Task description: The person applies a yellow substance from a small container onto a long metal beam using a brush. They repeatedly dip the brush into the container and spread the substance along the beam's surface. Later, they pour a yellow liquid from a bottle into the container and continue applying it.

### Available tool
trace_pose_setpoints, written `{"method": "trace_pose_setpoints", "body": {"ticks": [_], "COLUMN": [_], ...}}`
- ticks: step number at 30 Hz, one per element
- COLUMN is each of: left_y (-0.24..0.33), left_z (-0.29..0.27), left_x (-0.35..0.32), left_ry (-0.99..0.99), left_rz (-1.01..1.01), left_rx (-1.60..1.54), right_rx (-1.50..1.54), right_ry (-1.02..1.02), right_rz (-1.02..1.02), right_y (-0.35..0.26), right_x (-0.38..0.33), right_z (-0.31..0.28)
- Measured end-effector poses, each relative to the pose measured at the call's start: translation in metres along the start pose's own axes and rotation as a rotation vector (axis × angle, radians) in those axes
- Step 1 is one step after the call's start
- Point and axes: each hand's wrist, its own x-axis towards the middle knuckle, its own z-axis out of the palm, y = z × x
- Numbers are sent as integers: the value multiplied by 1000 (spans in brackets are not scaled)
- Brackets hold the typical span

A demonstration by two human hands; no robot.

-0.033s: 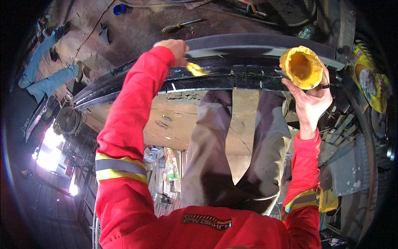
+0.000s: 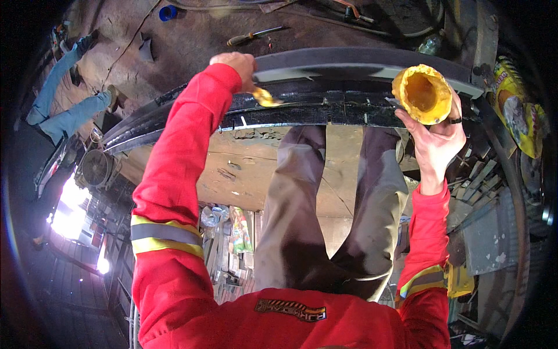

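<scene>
My left hand (image 2: 235,65) is closed around a small brush (image 2: 265,98); its yellow-smeared end sticks out below the fingers, and its handle is hidden. The brush end is over a long, curved black piece (image 2: 343,100) made of several parallel strips, with a paler grey strip near its far side. Whether the bristles touch it, I cannot tell. On the right, my right hand (image 2: 440,138) grips a yellow-crusted cup (image 2: 429,93) from below. Its open mouth faces up, showing an orange-brown inside.
Beyond the black piece, a screwdriver (image 2: 253,36) and a blue ring-shaped object (image 2: 168,13) lie on the brown surface. A yellow bag (image 2: 514,107) stands at the right. Another person's legs (image 2: 70,107) are at the far left, near a round fan (image 2: 96,167).
My left hand and the brush have moved a little to the left along the black piece. My right hand and the cup have stayed in place.
</scene>
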Motion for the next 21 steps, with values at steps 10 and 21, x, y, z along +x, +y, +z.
{"method": "trace_pose_setpoints", "body": {"ticks": [10,21], "left_y": [28,-9], "left_z": [-27,4], "left_x": [3,-24], "left_ry": [140,96], "left_rz": [133,-271], "left_rx": [-296,15], "right_rx": [19,103], "right_ry": [2,-77], "right_rz": [-69,-3], "right_y": [6,1], "right_x": [8,3], "right_z": [11,6]}}
